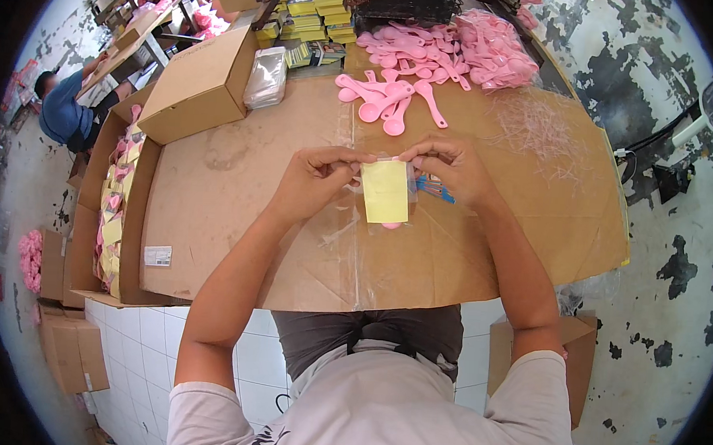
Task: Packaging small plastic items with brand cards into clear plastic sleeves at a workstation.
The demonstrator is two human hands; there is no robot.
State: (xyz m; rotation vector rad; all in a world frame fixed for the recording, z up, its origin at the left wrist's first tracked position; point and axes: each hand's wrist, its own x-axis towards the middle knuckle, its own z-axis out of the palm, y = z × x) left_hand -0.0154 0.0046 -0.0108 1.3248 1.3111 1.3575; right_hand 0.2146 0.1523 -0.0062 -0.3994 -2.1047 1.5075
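Note:
Above the middle of the cardboard-covered table, my two hands pinch the top edge of a small clear plastic bag (411, 195) with a yellow card (385, 193) in it. My left hand (318, 179) is closed on the bag's top left corner, and my right hand (449, 169) on its top right. A pink rounded tip, like a spoon bowl (391, 225), shows below the card. Just under my right hand lies a blue printed piece (436, 190), partly hidden. Beyond my hands is a loose group of pink measuring spoons (395, 104).
Further back are a spoon pile (414, 44) and a plastic bag of spoons (498, 53). Clear bags (266, 78) sit beside a closed carton (198, 85), near stacked yellow cards (307, 14). An open box (132, 235) of packed pieces stands left. Plastic strips (539, 127) lie right. Another person (65, 115) sits far left.

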